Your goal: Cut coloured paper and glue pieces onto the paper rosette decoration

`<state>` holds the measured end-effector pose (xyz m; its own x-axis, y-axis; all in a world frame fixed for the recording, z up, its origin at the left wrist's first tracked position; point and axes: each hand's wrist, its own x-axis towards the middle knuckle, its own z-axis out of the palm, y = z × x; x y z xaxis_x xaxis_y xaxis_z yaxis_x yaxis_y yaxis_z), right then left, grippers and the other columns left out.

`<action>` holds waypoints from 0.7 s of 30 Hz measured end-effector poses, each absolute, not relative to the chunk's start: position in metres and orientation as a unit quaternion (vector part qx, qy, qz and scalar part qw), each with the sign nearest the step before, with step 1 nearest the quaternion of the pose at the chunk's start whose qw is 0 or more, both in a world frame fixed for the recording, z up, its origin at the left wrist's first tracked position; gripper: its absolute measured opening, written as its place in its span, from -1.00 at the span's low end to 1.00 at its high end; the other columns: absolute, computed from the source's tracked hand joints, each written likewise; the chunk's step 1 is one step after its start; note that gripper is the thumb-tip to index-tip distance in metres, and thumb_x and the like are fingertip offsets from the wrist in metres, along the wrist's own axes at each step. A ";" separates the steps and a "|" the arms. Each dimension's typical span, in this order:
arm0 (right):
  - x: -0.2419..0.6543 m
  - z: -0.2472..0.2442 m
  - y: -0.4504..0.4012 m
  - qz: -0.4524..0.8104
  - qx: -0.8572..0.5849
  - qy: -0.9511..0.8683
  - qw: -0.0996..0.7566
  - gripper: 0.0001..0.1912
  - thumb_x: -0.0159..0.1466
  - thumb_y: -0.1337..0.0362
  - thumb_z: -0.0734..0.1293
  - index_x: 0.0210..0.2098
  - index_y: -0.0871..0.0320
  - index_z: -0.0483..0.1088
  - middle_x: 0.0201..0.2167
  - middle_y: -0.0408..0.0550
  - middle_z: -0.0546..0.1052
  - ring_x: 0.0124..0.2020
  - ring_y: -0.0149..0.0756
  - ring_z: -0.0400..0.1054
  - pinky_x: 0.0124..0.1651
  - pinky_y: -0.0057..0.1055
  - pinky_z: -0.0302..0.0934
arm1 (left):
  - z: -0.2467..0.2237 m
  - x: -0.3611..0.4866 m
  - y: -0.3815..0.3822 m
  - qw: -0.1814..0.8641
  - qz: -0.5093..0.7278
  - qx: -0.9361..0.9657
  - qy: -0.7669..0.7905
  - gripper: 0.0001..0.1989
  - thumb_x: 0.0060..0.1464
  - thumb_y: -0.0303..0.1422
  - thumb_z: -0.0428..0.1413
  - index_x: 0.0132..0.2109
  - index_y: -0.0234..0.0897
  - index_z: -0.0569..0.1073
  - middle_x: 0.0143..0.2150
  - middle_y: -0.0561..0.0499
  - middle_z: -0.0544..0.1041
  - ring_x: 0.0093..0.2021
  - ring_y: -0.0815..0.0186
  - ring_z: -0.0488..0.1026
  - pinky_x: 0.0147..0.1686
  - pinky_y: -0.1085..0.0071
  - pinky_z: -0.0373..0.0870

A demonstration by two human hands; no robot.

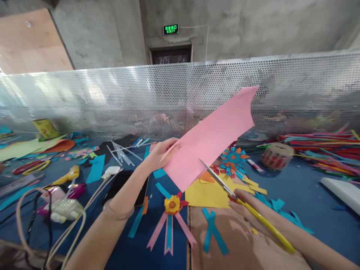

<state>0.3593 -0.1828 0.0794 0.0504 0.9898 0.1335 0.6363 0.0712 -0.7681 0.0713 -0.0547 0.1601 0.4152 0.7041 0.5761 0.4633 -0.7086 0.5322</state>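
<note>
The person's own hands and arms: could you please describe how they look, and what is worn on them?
The left hand and right hand are gloveless. The left forearm and right forearm show no sleeves. A pale, seemingly translucent bangle, plain and rounded, circles the left forearm; none shows on the right.

Wall [270,30] is bare grey concrete, pretty rough. There's a lit green exit sign [170,29] over a dark doorway [172,57], with a thin white wire [207,41] running off to its right. A holey metal screen [120,93] spans the back of the blue tabletop [305,187], bright glare streaking its left half. Plain wooden board [33,41] up at left.
</note>
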 end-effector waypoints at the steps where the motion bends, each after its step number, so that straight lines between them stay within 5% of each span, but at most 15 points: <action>1: 0.362 0.079 -0.183 0.267 -0.625 -0.650 0.341 -0.63 0.11 -0.11 0.29 -0.52 0.05 0.29 -0.53 -0.11 0.45 -0.52 -0.27 0.36 -0.56 -0.46 0.32 | 0.158 0.071 -0.053 0.142 0.417 0.822 0.360 -0.67 0.22 -0.18 -0.03 -0.06 -0.27 0.51 -0.12 -0.06 0.58 -0.13 0.20 0.50 -0.13 0.33 0.42; 4: 0.370 0.073 -0.181 0.307 -0.600 -0.656 0.340 -0.64 0.13 -0.09 0.31 -0.47 0.07 0.28 -0.46 -0.11 0.44 -0.45 -0.28 0.37 -0.47 -0.46 0.34 | 0.156 0.066 -0.048 0.128 0.451 0.799 0.377 -0.64 0.20 -0.14 -0.02 -0.05 -0.27 0.51 -0.13 -0.07 0.59 -0.12 0.17 0.50 -0.09 0.30 0.44; 10: 0.365 0.069 -0.161 0.370 -0.585 -0.569 0.444 -0.65 0.19 -0.05 0.33 -0.35 0.10 0.24 -0.64 -0.28 0.22 -0.70 -0.50 0.02 -0.67 -0.53 -0.03 | 0.164 0.055 -0.046 0.116 0.514 0.736 0.425 -0.60 0.16 -0.10 0.02 -0.04 -0.26 0.53 -0.07 -0.09 0.59 -0.03 0.12 0.50 0.00 0.26 0.45; 16: 0.323 0.102 -0.128 0.358 -0.466 -0.520 0.620 -0.68 0.12 0.04 0.41 -0.32 0.12 0.31 -0.72 -0.31 0.23 -0.68 -0.46 0.11 -0.60 -0.50 0.02 | 0.156 0.075 -0.057 0.092 0.560 0.690 0.450 -0.57 0.14 -0.13 0.07 0.04 -0.31 0.50 0.04 -0.10 0.54 0.13 0.11 0.41 0.19 0.28 0.30; 21: 0.296 0.119 -0.116 0.361 -0.401 -0.488 0.686 -0.68 0.08 0.09 0.45 -0.41 0.12 0.27 -0.67 -0.26 0.32 -0.68 -0.46 0.17 -0.60 -0.48 0.09 | 0.152 0.085 -0.066 0.112 0.545 0.702 0.446 -0.56 0.16 -0.08 0.03 -0.04 -0.34 0.54 -0.04 -0.15 0.58 0.12 0.07 0.42 0.18 0.25 0.32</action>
<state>0.2962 -0.1161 0.1186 0.2628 0.8872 0.3793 -0.1038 0.4168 -0.9031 0.0847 -0.0657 0.1517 0.0093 0.7475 0.6642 0.5038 -0.5772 0.6426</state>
